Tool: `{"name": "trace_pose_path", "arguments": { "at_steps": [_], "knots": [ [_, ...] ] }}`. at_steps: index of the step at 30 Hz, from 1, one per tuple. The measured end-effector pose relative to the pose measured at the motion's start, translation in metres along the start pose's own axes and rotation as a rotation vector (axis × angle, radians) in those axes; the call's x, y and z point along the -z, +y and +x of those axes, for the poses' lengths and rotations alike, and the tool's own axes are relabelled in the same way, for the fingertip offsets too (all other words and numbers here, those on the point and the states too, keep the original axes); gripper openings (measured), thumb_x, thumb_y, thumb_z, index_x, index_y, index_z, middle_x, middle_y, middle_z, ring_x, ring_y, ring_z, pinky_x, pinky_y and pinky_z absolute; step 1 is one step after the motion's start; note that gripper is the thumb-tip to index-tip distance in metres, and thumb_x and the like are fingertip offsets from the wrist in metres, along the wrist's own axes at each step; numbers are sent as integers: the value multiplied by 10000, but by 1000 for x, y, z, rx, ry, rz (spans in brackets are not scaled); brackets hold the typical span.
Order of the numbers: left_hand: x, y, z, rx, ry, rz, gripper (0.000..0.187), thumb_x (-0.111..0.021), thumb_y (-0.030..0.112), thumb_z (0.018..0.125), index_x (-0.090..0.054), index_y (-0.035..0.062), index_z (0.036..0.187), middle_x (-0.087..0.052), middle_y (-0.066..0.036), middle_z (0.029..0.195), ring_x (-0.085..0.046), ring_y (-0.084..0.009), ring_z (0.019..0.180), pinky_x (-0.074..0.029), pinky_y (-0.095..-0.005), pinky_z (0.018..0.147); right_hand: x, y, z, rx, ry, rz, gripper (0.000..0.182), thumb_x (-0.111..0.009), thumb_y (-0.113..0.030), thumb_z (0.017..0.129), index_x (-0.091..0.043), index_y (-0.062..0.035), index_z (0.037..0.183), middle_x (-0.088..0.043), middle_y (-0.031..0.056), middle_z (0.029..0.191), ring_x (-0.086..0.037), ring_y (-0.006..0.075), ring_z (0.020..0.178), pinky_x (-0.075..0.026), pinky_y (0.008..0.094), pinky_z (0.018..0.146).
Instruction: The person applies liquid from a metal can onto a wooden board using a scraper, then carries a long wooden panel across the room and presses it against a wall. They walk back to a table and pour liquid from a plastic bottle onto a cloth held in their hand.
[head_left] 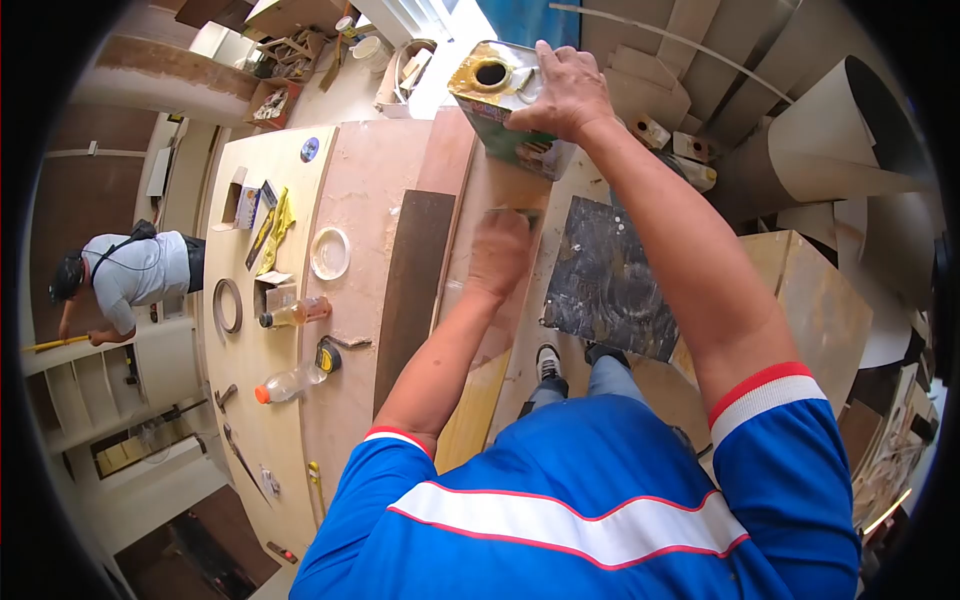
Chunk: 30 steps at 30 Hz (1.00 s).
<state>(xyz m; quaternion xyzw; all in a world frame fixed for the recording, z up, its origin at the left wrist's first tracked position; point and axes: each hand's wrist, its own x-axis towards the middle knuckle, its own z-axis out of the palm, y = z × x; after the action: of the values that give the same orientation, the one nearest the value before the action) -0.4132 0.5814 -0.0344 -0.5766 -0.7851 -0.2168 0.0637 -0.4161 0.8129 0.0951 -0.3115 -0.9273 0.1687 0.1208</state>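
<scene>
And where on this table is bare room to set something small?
Beyond the white lid, the pinkish board is free, though smeared, up to its far edge. So is the pale board between the orange-capped bottle and the long dark tool. It is crowded around the yellow cloth, boxes and tape measure.

Legible texts, brands, numbers or signs for you to record: none. Printed items in your view, lettering too small or blurred for you to read: one rectangular metal can, multicoloured print on its side; one small carton, blue print; one round blue disc, patterned face; one yellow-and-black tape measure, face markings indistinct
</scene>
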Motion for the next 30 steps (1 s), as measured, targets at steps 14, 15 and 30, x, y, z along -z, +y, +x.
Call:
{"name": "trace_pose_path", "arguments": {
  "at_steps": [14, 15, 30],
  "knots": [
    [-58, 29, 3, 69, -143, 248, 112, -607, 143, 777, -660, 71, 844, -607, -137, 966, -577, -333, 931, -448, -488, 762, 2, 0, 1, 22, 5, 7, 1184, -758, -603, 507, -396, -56, 1492, -512, 147, 1374, -432, 333, 1315, -385, 392, 1114],
    [-61, 23, -1, 47, -168, 193, 86, -614, 126, 771, -653, 73, 826, -605, -134, 964, -575, -337, 932, -445, -489, 768, 3, 1, 2, 21, 9, 8, 1186, -760, -603, 506, -395, -57, 1493, -512, 146, 1373, -431, 333, 1317, -385, 393, 1114],
    [28, -16, 12, -71, -213, 120, 63, -619, 149, 810, -643, 92, 798, -614, -76, 887, -597, -293, 897, -465, -429, 790, -1, 1, 2, 23, 29, -15, 1156, -772, -574, 521, -395, -77, 1494, -517, 117, 1381, -436, 308, 1315, -404, 415, 1084]
  ]
}}
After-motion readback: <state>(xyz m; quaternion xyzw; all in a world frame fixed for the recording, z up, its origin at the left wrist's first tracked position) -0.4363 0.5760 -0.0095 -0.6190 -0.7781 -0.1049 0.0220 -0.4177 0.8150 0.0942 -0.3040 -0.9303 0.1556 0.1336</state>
